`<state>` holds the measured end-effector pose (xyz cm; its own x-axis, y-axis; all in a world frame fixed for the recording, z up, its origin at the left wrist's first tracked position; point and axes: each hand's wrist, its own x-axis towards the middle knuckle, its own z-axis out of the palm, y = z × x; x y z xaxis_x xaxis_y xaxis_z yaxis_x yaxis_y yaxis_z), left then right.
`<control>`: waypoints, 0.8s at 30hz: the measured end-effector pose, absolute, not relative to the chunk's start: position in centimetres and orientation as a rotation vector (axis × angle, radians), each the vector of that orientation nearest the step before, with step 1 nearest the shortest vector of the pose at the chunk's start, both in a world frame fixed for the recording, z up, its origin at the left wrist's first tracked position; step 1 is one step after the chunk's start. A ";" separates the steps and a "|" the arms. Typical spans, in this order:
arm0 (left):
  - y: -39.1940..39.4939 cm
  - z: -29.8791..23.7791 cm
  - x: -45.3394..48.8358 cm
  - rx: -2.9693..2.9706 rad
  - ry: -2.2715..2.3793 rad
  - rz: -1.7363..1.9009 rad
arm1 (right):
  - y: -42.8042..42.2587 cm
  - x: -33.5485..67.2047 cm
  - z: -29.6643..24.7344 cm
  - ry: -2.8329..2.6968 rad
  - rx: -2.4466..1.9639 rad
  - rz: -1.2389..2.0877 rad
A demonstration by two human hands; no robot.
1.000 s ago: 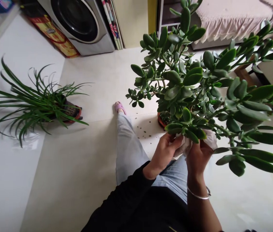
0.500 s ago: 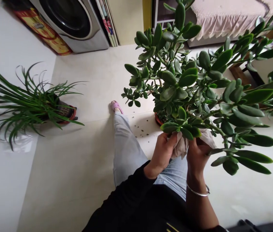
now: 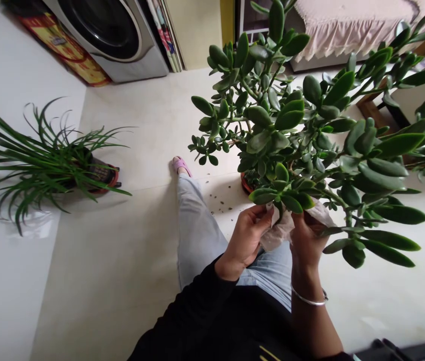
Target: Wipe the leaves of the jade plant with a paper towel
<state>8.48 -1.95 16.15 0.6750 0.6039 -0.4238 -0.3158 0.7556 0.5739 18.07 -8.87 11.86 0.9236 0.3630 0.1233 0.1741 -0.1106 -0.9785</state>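
Note:
A large jade plant [image 3: 291, 120] with thick green leaves spreads over the right half of the head view. At its lower front edge, my left hand [image 3: 244, 238] is closed on a crumpled whitish tissue [image 3: 277, 233], thumb and fingers pinching it beside a drooping leaf [image 3: 280, 211]. My right hand [image 3: 307, 243], with a silver bangle at the wrist, is closed just under the leaves. More of the pale tissue shows behind its fingers. Leaves partly cover both hands' fingertips, so whether the right one also grips a leaf or stem is hidden.
The jade plant's reddish pot [image 3: 246, 184] shows beneath the foliage. Small dark bits [image 3: 220, 203] lie scattered on the floor near my pink shoe [image 3: 181, 164]. A long-leaved potted plant [image 3: 58, 163] stands left, a washing machine [image 3: 148, 52] behind, a frilled pink cover [image 3: 333, 30] at back right.
My left hand has shifted slightly left and down, and more of the tissue and a drooping leaf now show between the hands. The jade branches at right have swayed slightly left.

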 end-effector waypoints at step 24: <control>-5.2 13.5 6.0 0.834 0.739 0.583 | -9.6 21.5 10.7 -0.275 -1.784 0.173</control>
